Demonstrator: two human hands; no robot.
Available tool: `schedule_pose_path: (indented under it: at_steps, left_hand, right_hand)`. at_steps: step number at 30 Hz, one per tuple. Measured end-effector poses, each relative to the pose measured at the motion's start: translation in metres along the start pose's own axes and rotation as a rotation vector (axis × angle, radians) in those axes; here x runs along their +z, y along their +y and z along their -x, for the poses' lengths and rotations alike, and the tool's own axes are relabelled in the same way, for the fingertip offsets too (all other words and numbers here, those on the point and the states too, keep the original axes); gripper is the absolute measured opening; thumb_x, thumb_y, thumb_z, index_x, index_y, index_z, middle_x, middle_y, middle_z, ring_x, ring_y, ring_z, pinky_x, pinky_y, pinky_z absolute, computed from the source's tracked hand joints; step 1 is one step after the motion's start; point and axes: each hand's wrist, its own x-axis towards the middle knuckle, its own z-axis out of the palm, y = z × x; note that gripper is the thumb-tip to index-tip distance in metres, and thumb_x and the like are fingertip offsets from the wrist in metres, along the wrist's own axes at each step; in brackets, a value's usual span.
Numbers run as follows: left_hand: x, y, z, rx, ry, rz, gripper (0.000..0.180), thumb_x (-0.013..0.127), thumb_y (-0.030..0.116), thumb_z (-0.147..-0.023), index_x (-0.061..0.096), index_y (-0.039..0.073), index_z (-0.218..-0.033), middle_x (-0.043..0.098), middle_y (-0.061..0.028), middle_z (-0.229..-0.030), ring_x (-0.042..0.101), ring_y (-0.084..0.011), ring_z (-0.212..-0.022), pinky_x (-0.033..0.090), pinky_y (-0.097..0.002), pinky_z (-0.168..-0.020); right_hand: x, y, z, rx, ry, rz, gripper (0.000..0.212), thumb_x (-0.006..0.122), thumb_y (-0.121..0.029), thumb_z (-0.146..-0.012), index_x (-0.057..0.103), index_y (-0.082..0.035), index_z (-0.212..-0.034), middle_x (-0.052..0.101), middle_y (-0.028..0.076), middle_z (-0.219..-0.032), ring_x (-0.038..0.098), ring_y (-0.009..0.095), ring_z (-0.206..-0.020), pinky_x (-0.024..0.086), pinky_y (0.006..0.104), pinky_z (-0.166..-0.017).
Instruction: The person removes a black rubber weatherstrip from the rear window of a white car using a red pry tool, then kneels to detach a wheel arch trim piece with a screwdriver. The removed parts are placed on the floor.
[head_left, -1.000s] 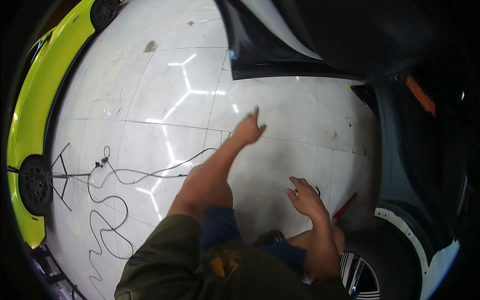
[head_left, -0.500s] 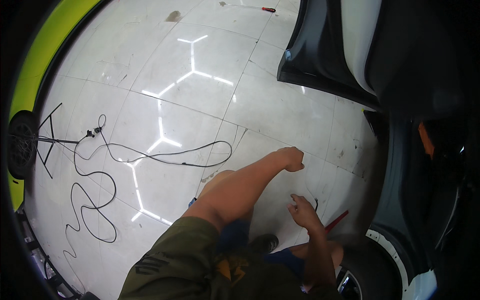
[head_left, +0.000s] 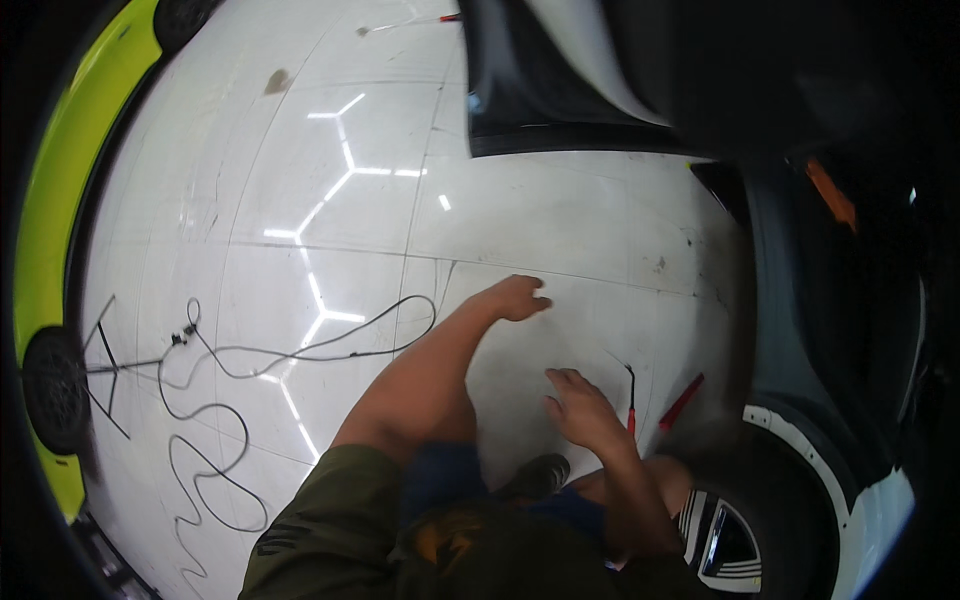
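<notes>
My left hand (head_left: 520, 297) reaches out over the pale tiled floor with its fingers apart, holding nothing. Nearer to my body, my right hand (head_left: 582, 405) is also empty, its fingers spread and slightly bent. Just beside the right wrist lies a red-handled tool (head_left: 631, 405) with a thin, dark, bent tip; part of its handle is hidden behind my forearm. Farther right, a flat red strip-like piece (head_left: 682, 402) rests on the floor.
A dark car door (head_left: 560, 138) juts in from the upper right, above a car body with a wheel (head_left: 722, 540). A black cable (head_left: 240, 440) snakes over the floor (head_left: 540, 220) beside a thin black stand (head_left: 115, 367). A yellow-green car (head_left: 50, 210) stands at left.
The view has turned and shifted. My left hand has gone from closed to fingers apart. The red-handled tool beside my right hand now shows more clearly.
</notes>
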Motion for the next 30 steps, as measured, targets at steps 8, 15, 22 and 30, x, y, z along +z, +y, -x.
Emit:
schedule_pose_path:
  at_steps: [8,15,22,30]
  left_hand:
    - [0.02,0.046,0.131,-0.571,0.214,0.846,0.046,0.054,0.035,-0.09,0.052,-0.001,-0.119,0.06,-0.0093,-0.095,0.059,-0.0183,-0.075,0.048,-0.0319,-0.064]
    - [-0.029,0.106,0.275,-0.625,-0.054,0.342,0.04,0.053,0.036,-0.09,0.055,0.0,-0.107,0.059,-0.0083,-0.081,0.058,-0.0175,-0.067,0.048,-0.0335,-0.057]
    - [-0.042,0.195,0.351,-0.062,-0.507,-0.574,0.052,0.038,0.04,-0.094,0.064,-0.005,-0.099,0.061,-0.0273,-0.106,0.057,-0.0418,-0.104,0.043,-0.0462,-0.092]
    - [0.062,0.273,0.4,0.278,-0.587,-0.798,0.055,0.038,0.043,-0.094,0.063,-0.006,-0.098,0.061,-0.0261,-0.105,0.057,-0.0398,-0.103,0.044,-0.0462,-0.091]
  right_hand:
    - [0.016,0.006,0.074,0.39,0.192,-0.684,0.039,0.054,-0.024,-0.092,0.052,0.001,-0.121,0.062,0.017,-0.106,0.063,0.026,-0.091,0.049,0.0351,-0.082]
    - [-0.007,-0.047,0.293,0.761,0.391,-1.004,0.035,0.053,-0.026,-0.091,0.056,0.0,-0.115,0.064,0.015,-0.102,0.065,0.022,-0.079,0.051,0.0357,-0.073]
    - [0.147,-0.157,0.558,1.025,0.461,-0.173,0.024,0.051,-0.022,-0.088,0.06,0.001,-0.09,0.065,0.016,-0.089,0.067,0.029,-0.074,0.051,0.0402,-0.071]
    - [0.215,-0.426,0.684,1.487,0.573,-0.822,0.042,0.052,-0.033,-0.086,0.063,0.002,-0.106,0.067,0.021,-0.088,0.068,0.029,-0.071,0.052,0.0398,-0.075]
